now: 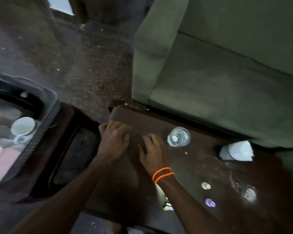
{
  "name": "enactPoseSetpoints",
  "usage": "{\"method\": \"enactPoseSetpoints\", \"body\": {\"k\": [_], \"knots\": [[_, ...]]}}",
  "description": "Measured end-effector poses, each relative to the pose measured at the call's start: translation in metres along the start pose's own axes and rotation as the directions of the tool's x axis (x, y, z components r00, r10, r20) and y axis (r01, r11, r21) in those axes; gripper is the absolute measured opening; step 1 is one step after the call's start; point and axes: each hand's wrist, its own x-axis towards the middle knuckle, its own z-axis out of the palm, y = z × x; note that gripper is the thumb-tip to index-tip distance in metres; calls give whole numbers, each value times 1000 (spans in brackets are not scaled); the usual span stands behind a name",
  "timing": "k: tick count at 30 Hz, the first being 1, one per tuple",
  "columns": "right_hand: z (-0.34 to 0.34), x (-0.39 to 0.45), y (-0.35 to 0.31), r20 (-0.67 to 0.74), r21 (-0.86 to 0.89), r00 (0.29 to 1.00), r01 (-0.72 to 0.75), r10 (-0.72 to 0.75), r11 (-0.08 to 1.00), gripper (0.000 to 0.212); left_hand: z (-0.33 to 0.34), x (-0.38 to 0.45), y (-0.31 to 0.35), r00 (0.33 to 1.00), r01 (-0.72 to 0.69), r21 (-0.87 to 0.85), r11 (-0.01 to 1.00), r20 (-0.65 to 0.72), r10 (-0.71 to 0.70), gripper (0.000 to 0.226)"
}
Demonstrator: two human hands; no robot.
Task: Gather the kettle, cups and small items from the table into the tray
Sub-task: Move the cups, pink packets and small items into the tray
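Note:
My left hand (114,141) rests at the near-left corner of the dark wooden table (184,166), fingers curled under, nothing visible in them. Just to its right, my right hand (150,149) lies flat on the tabletop with fingers apart and orange bands at the wrist. A clear glass (178,136) stands upright a little right of the right hand's fingertips. A second, blurred glass (249,193) stands at the near right. A small white item (205,185) and a small purple item (210,202) lie between them. The grey tray (49,105) at the left holds a white cup (23,126) and pink things.
A white and grey napkin holder (235,151) sits at the table's far right. A green sofa (218,65) stands right behind the table. The tray rests on a second dark wooden stand (71,149), a gap apart from the table. The carpet (74,65) is speckled with crumbs.

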Motion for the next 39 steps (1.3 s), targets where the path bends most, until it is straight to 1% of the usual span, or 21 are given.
{"method": "enactPoseSetpoints", "body": {"k": [2, 4, 6, 7, 9, 11, 13, 15, 16, 18, 19, 20, 22, 23, 25, 27, 28, 30, 34, 36, 39], "knots": [[-16, -27, 41, 9, -48, 996, -86, 86, 995, 31, 30, -6, 34, 995, -9, -24, 1000, 101, 12, 28], [-29, -57, 75, 46, -90, 983, -174, 179, 981, 33, 58, -20, 64, 977, -34, -57, 998, 210, 45, 23], [-39, -89, 103, 94, -132, 959, -255, 269, 958, 36, 84, -42, 88, 941, -97, -95, 991, 314, 123, 14], [-43, -104, 115, 119, -154, 944, -287, 306, 945, 38, 96, -54, 98, 917, -129, -120, 984, 365, 164, 15], [-49, -133, 134, 161, -181, 920, -328, 357, 927, 39, 114, -79, 112, 858, -175, -162, 971, 459, 231, 22], [-53, -160, 147, 183, -207, 903, -350, 388, 913, 44, 126, -100, 120, 798, -222, -173, 960, 533, 281, 36], [-54, -180, 155, 171, -214, 879, -408, 446, 887, 43, 132, -119, 124, 729, -280, -184, 942, 597, 334, 50], [-54, -194, 160, 155, -178, 859, -462, 489, 869, 28, 134, -134, 127, 660, -335, -190, 923, 652, 374, 67], [-53, -199, 160, 160, -147, 862, -461, 481, 875, 19, 135, -139, 127, 649, -346, -191, 919, 659, 381, 70], [-49, -210, 155, 206, -70, 884, -414, 419, 908, 11, 137, -145, 129, 688, -312, -197, 929, 628, 364, 65], [-46, -216, 151, 245, -39, 893, -380, 377, 924, 15, 138, -144, 131, 718, -273, -202, 941, 608, 339, 59], [-42, -222, 145, 285, -26, 897, -345, 338, 938, 23, 139, -143, 133, 744, -223, -207, 953, 595, 303, 54], [-34, -232, 137, 339, -35, 892, -306, 299, 951, 41, 141, -136, 137, 774, -122, -199, 972, 594, 219, 48], [-30, -235, 135, 352, -37, 888, -303, 296, 952, 47, 142, -132, 139, 773, -92, -179, 979, 607, 184, 46], [-24, -237, 134, 372, -42, 881, -301, 294, 953, 51, 145, -125, 143, 744, -87, -143, 986, 649, 160, 39], [-20, -235, 134, 381, -62, 876, -296, 296, 953, 48, 147, -118, 145, 712, -113, -112, 987, 684, 159, 32], [-20, -232, 134, 380, -73, 878, -285, 291, 956, 44, 146, -116, 144, 710, -113, -103, 988, 688, 153, 32], [-20, -227, 135, 384, -85, 888, -241, 255, 967, 44, 142, -110, 139, 737, -62, -114, 992, 665, 122, 34], [-29, -206, 129, 390, -89, 897, -190, 210, 978, 65, 113, -97, 117, 807, 76, -149, 986, 590, 26, 34], [-34, -189, 116, 397, -99, 896, -172, 197, 980, 64, 90, -91, 100, 835, 126, -161, 979, 550, -17, 34], [-35, -151, 87, 392, -90, 910, -108, 135, 990, 53, 48, -85, 66, 870, 203, -173, 964, 484, -96, 34]]}}
